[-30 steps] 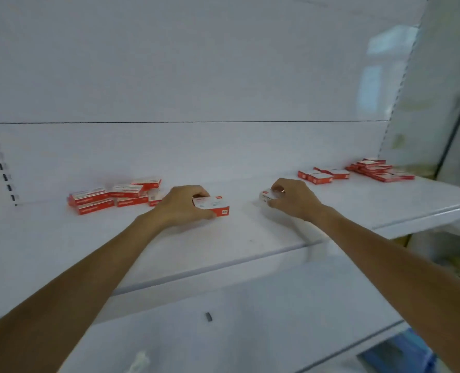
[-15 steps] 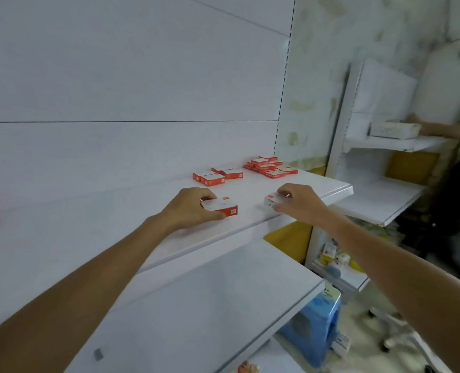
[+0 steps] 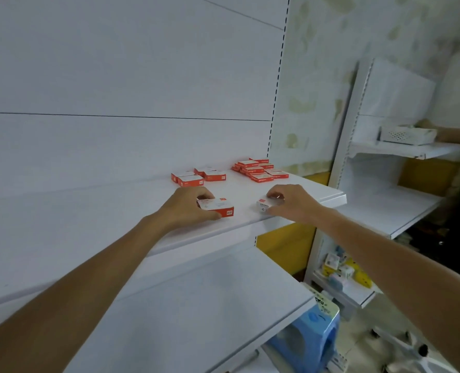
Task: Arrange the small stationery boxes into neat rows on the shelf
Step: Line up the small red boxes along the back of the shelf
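On the white shelf (image 3: 89,227) my left hand (image 3: 186,208) grips a small red-and-white stationery box (image 3: 218,207) between thumb and fingers. To its right my right hand (image 3: 290,203) curls over a second small box (image 3: 265,205), white side showing, near the shelf's front edge. Behind my hands a small group of red boxes (image 3: 196,177) lies flat. A larger cluster of red boxes (image 3: 261,169) sits at the far right corner of the shelf.
A lower white shelf (image 3: 196,319) juts out below. To the right stands another shelf unit (image 3: 401,205), where another person's hand (image 3: 455,134) holds a white perforated tray (image 3: 406,134). A blue stool (image 3: 312,337) stands on the floor.
Both hands have slid their boxes rightward along the shelf toward the red groups. The view has swung right; the left-hand pile of boxes has left the frame.
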The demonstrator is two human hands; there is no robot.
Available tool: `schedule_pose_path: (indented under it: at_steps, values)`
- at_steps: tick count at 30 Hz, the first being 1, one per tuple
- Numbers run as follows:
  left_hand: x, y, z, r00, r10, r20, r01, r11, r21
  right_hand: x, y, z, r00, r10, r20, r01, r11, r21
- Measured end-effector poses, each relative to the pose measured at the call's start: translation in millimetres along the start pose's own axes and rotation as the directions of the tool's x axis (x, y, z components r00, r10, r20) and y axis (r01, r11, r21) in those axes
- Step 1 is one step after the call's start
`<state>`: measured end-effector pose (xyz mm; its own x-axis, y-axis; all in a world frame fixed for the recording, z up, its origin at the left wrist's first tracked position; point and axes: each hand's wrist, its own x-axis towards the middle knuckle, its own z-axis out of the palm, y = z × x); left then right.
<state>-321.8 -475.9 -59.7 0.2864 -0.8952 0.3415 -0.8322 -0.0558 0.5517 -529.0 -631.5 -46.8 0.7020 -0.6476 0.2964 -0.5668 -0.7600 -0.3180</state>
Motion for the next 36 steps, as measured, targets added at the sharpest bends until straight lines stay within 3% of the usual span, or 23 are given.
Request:
schedule_pose_path:
  at_steps: [12,18,22,30,36]
  values:
    - [46.5,-52.2,-25.9,0.984,-0.168,-0.063,0.170,0.985,0.031,86.6,-23.3,33.5,0.988,-0.147,0.044,0.147,0.989,0.009]
    - [58.3,-60.3,-19.6,0.983,-0.178,-0.047,0.181,0.981,0.065,121.3,-17.7,54.0,0.975,-0.218,0.051,0.215,0.975,0.062]
    - [74.7,-68.6,-29.8,0.973,-0.167,-0.160,0.187,0.975,0.121,158.1,-7.6,51.7,0.978,-0.205,-0.026,0.206,0.964,0.168]
    - [112.1,-78.5,-2.7,0.954,-0.256,-0.157,0.285,0.936,0.207,211.3,11.3,69.7,0.895,-0.430,0.116,0.417,0.901,0.118]
    - [131.8,-83.5,16.0,0.917,-0.350,-0.191,0.392,0.880,0.269,250.9,19.9,74.6,0.855,-0.383,0.350,0.384,0.921,0.071]
